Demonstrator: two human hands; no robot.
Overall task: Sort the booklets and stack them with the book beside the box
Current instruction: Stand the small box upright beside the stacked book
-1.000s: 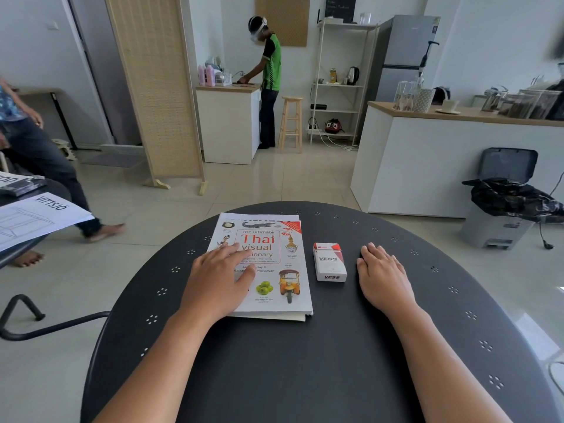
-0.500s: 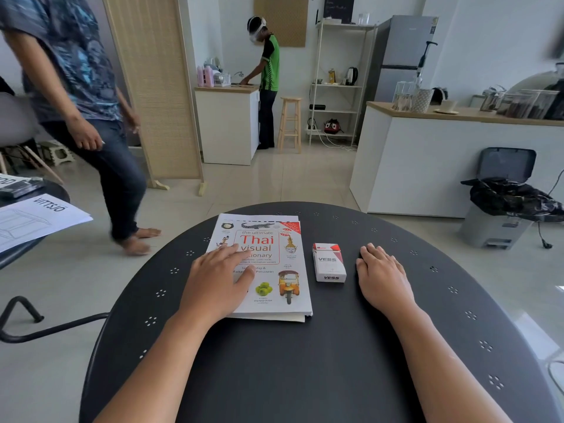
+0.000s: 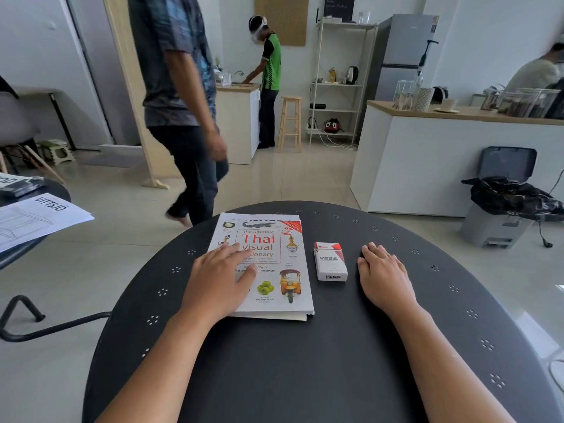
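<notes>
A white Thai visual dictionary book [image 3: 274,264] lies on the round black table [image 3: 305,361], left of centre. Paper edges of thinner booklets show beneath its near edge [image 3: 287,316]. A small red and white VESS box [image 3: 330,261] sits just right of the book, apart from it. My left hand [image 3: 218,280] rests flat, palm down, on the book's left half, fingers spread. Right of the box, my right hand [image 3: 383,274] lies flat on the bare tabletop with fingers together, not touching the box.
A person [image 3: 180,102] walks past just beyond the table's far left edge. A second table [image 3: 36,190] with instruction sheets stands at the left. A white counter [image 3: 457,160] and a grey bin [image 3: 500,203] stand to the right. Another person [image 3: 267,77] works at a far counter.
Both my hands, the book and the box have stayed still. The walking person has crossed from the far left toward the table's far edge.
</notes>
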